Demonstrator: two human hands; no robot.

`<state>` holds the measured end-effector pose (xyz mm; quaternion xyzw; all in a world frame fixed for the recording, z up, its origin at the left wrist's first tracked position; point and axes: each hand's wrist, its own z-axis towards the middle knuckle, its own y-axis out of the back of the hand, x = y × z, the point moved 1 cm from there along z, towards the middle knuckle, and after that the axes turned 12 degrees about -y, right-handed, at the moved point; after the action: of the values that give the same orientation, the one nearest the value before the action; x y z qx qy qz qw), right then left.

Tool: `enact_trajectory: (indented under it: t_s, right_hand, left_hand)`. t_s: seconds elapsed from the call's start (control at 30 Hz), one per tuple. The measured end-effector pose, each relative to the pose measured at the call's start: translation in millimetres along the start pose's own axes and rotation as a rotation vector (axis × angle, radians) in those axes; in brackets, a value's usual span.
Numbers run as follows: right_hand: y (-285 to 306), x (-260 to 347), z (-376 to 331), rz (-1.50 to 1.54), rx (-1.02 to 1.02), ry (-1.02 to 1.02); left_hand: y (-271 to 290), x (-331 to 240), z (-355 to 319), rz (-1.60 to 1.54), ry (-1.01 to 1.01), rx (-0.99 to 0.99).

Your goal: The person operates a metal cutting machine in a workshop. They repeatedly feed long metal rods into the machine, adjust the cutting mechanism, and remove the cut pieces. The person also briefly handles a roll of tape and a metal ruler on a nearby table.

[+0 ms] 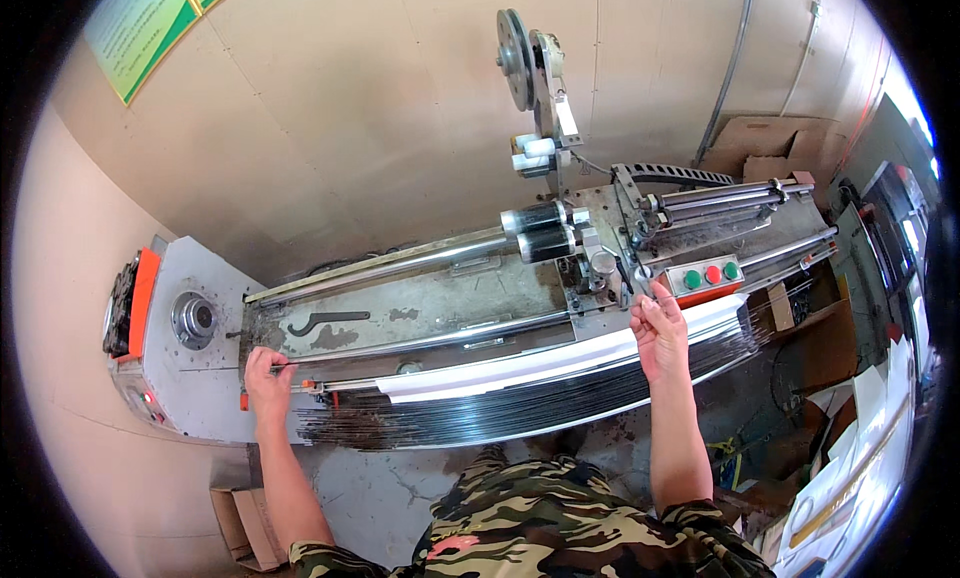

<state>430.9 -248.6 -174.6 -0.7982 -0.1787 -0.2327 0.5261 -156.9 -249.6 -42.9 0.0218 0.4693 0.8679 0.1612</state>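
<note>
Head view: thin, straight dark rod point(430, 343)

We are standing in a small workshop, facing a long metal winding machine point(480, 308) with a pulley wheel point(517, 46), rollers point(540, 230) and 3 control buttons point(712, 274). Bundled wires point(520, 403), cardboard boxes point(770, 143) and bare plywood walls point(330, 118) are surrounding us.

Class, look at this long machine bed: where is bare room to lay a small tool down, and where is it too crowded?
Bare metal lies on the bed plate right of the dark hook-shaped wrench, between the two long rails. The grey end housing beside the left hand is also bare. Crowded: the wire bundle along the front, and the carriage near the right hand.
</note>
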Motion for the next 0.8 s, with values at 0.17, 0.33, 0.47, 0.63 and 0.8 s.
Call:
enact_trajectory:
  t_s: [0.17, 0.33, 0.47, 0.63, 0.8]
  right_hand:
    - [7, 0, -3, -0.011, -0.014, 0.004]
    - [-3, -3, -14, -0.026, -0.001, 0.010]
    - [1, 7, -14, 0.014, 0.013, 0.052]
    - [9, 17, -14, 0.064, -0.009, 0.077]
    - [5, 20, -20, 0.068, -0.007, 0.072]
  left_hand:
    - [-13, -29, 7, -0.043, -0.106, -0.004]
    - [-26, -59, 7, -0.176, -0.098, 0.058]
    - [-21, -92, 22, -0.276, -0.166, 0.083]
    - [-12, -109, 22, -0.297, -0.250, 0.091]
    - [-9, -116, 24, -0.306, -0.258, 0.105]
